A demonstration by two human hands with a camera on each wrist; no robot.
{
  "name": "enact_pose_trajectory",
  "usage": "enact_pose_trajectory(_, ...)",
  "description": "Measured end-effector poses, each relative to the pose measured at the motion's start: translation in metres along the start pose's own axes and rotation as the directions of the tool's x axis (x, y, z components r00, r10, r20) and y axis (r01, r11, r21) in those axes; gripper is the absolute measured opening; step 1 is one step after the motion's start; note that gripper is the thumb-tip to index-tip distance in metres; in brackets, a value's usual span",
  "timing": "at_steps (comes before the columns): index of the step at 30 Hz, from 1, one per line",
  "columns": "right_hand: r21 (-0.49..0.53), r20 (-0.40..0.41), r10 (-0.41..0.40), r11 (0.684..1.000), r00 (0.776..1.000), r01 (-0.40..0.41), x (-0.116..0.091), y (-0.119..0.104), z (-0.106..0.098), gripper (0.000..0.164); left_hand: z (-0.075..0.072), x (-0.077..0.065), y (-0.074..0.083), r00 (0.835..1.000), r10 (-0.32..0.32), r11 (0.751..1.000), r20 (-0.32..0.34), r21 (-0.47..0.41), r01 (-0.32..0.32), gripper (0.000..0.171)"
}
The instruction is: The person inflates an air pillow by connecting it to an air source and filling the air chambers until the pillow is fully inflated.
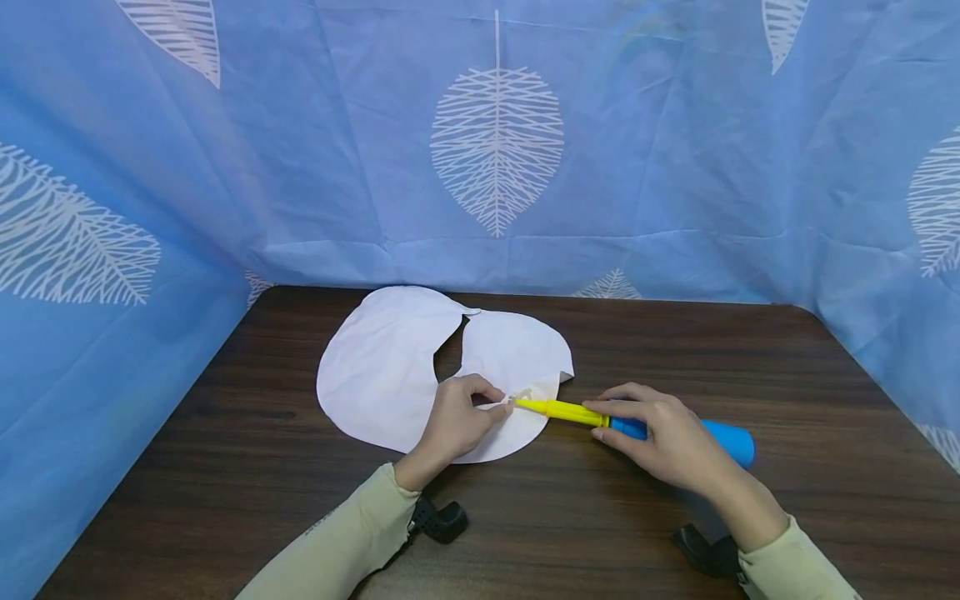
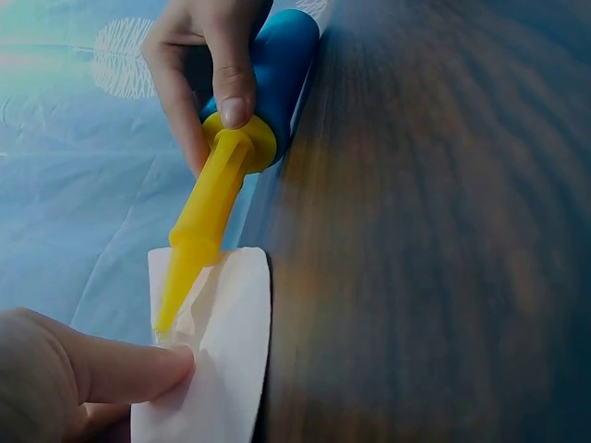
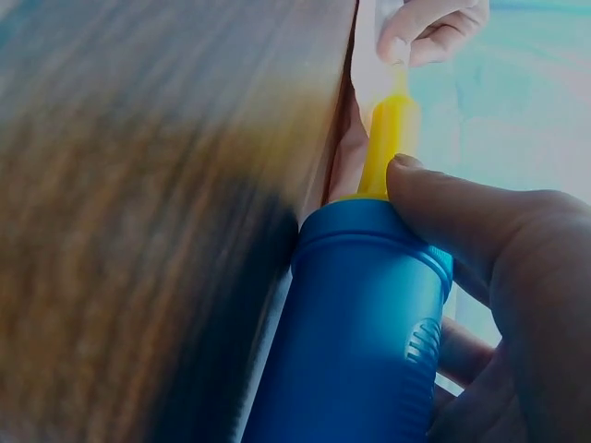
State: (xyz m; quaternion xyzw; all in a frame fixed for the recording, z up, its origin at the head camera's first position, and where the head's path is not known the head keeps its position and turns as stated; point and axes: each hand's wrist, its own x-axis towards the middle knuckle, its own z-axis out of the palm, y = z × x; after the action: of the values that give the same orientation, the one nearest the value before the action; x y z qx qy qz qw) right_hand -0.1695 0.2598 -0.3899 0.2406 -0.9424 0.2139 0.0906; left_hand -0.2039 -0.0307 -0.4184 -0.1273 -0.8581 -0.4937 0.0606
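A flat, white, deflated inflatable neck pillow [image 1: 382, 375] with a slit-like opening in its middle lies on the table. At its right half, my left hand [image 1: 461, 421] pinches the small clear valve [image 2: 163, 338] between thumb and forefinger. My right hand [image 1: 667, 437] grips a hand pump with a blue barrel [image 3: 342, 323], fingers around its front end. The pump's yellow nozzle [image 1: 573, 412] points left, its tip right at the valve beside my left fingertips. In the right wrist view, the right thumb lies along the base of the nozzle.
The dark wood-grain table [image 1: 247, 467] carries the pillow and pump. A blue curtain [image 1: 645, 167] with white leaf prints hangs along the back and sides. Each wrist wears a black camera mount, one by the left sleeve [image 1: 345, 533].
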Motion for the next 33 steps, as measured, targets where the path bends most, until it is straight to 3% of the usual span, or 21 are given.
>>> enact_pose_trajectory(22,0.009,-0.012,-0.062,0.998,0.998,0.062,-0.0012,0.0020,0.0000,0.038,0.0015,0.0007,-0.0004,0.999,0.027,0.997,-0.020,-0.067,-0.028,0.005)
enact_pose_trajectory(33,0.011,-0.012,-0.072,0.997,0.997,0.072,-0.0008,0.0013,0.0005,0.039,0.0029,-0.0005,-0.0002,0.999,0.011,0.995,-0.037,-0.095,-0.014,0.005)
